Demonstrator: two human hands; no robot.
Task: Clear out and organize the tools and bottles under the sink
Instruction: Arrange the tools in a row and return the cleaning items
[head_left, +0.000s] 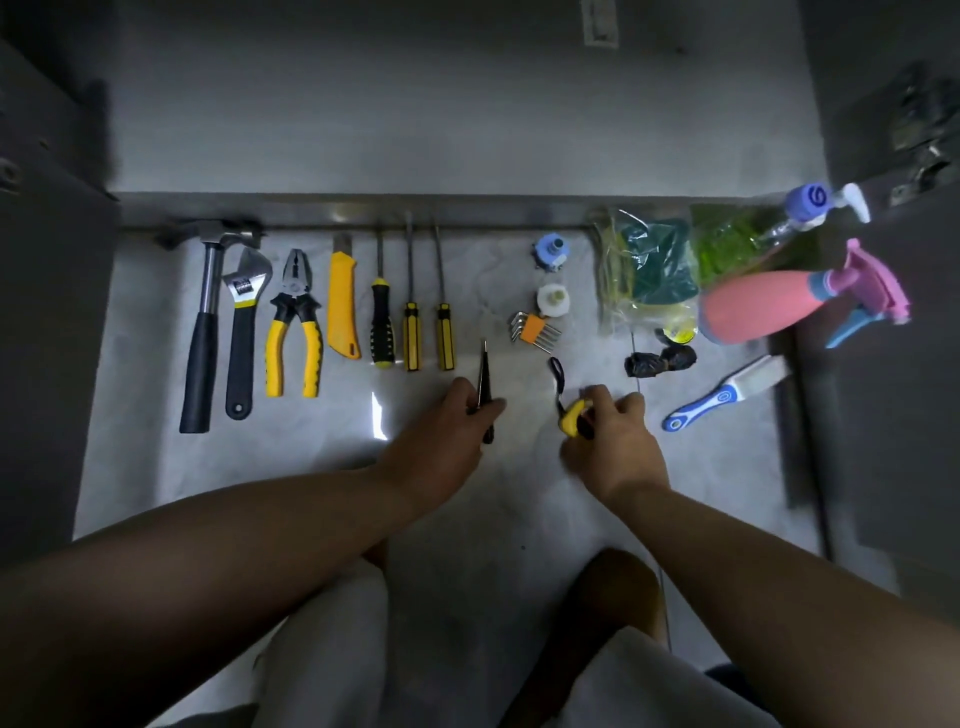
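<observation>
On the floor lies a row of tools: a hammer (202, 322), an adjustable wrench (243, 322), yellow pliers (294, 325), a yellow utility knife (343, 304) and three screwdrivers (410, 332). My left hand (447, 431) grips a thin dark-handled screwdriver (483, 382), its tip pointing away from me. My right hand (613, 441) holds a small yellow tape measure (571, 415) with a black wrist loop. A hex key set (532, 327) lies just beyond my hands. A pink spray bottle (763, 304) lies on its side at the right.
Two small round fittings, blue (549, 248) and white (552, 299), sit past the hex keys. A plastic bag of sponges (649, 275), a pump bottle (810, 208), black bags (657, 361) and a blue brush (722, 397) crowd the right. Dark cabinet doors flank both sides.
</observation>
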